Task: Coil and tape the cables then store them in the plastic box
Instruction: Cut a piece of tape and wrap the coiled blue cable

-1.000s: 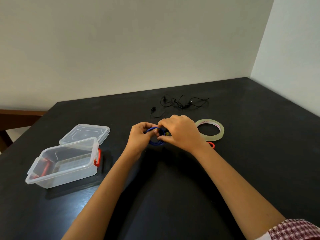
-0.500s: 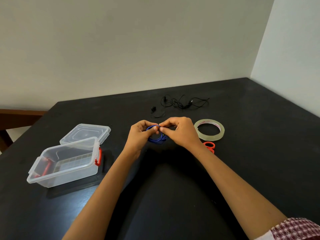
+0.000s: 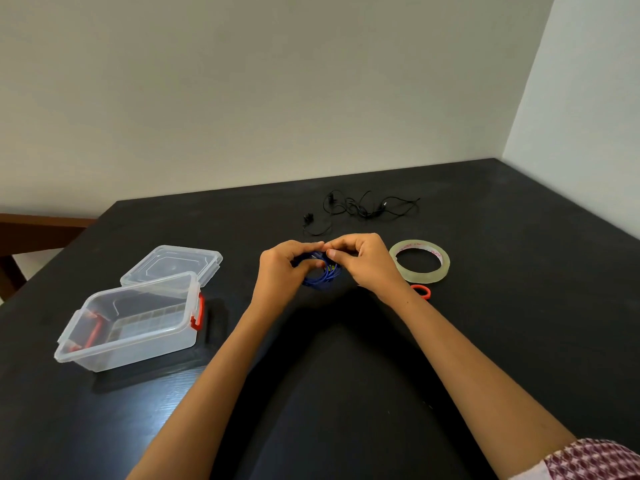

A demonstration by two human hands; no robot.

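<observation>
1 blue cable coil [image 3: 320, 279], top pinched by left hand [image 3: 281, 269] and right hand [image 3: 367, 263].

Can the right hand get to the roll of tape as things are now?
Probably yes: the tape roll lies just right of the right hand, nothing between. But that hand now pinches the blue cable coil.

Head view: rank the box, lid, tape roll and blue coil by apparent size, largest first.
1. box, which is also nearest the camera
2. lid, partly hidden behind the box
3. tape roll
4. blue coil, partly covered, so its full extent is unsure, but it looks smaller than the roll
</observation>
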